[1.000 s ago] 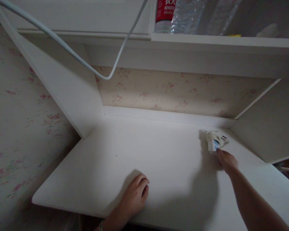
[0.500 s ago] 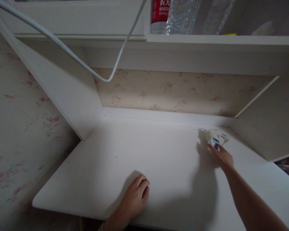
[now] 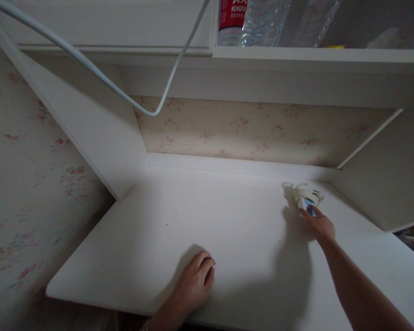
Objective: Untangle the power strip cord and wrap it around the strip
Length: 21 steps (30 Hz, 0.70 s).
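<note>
My right hand (image 3: 319,224) reaches to the back right of the white desk (image 3: 227,207), its thumb and fingers closed on the near end of a small white-and-blue corded block (image 3: 306,205). A pale cord (image 3: 301,193) is wound around the far end of the block, and a plug with prongs (image 3: 316,192) shows beside it. The block's exact kind is not clear. Near the front edge, my left hand (image 3: 195,280) rests on the desk with its fingers curled in. Nothing shows in that hand.
A white cable (image 3: 138,105) hangs in a bend across the upper left. Above the desk, a shelf (image 3: 313,54) carries a red-labelled bottle (image 3: 232,20) and clear plastic bottles (image 3: 264,23). White side panels (image 3: 100,124) and a flowered back wall (image 3: 224,131) enclose the desk.
The plug and wound cord have turned slightly in my right hand, so the prongs show more plainly. My left hand has stayed in place.
</note>
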Tool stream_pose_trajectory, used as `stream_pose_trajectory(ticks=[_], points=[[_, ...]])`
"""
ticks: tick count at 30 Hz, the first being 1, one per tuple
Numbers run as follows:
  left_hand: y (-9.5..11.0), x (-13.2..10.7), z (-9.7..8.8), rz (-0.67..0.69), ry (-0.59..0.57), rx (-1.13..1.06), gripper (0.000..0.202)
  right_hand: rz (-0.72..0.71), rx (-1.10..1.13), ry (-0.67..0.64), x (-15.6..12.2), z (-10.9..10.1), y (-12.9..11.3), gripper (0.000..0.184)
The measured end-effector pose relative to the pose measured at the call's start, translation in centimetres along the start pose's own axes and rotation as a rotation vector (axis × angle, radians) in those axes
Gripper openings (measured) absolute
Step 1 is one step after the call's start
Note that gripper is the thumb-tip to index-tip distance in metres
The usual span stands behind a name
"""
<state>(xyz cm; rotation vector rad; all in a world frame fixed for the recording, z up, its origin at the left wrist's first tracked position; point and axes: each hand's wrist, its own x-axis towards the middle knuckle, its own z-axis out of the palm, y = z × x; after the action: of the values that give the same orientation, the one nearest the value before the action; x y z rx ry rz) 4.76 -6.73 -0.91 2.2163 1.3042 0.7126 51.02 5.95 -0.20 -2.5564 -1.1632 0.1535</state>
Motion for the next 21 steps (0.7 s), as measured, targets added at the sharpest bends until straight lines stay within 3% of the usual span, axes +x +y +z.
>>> stream_pose_trajectory(ticks=[8,14,18,21], points=[[0.2,-0.1,-0.3,-0.005,-0.005,-0.011,0.021,-0.006,-0.001,-0.002,-0.1,0.1,0.3,0.067],[0.1,0.0,-0.2,-0.002,-0.006,-0.028,0.021,-0.091,0.016,0.144,0.0,0.9,1.2,0.07],[0.1,-0.1,-0.2,0.0,0.01,-0.063,0.021,-0.101,-0.03,0.272,-1.4,0.4,0.2,0.063],[0.0,0.2,-0.4,-0.032,0.001,-0.144,0.016,-0.3,-0.047,0.41,-3.8,0.3,-1.9,0.051]])
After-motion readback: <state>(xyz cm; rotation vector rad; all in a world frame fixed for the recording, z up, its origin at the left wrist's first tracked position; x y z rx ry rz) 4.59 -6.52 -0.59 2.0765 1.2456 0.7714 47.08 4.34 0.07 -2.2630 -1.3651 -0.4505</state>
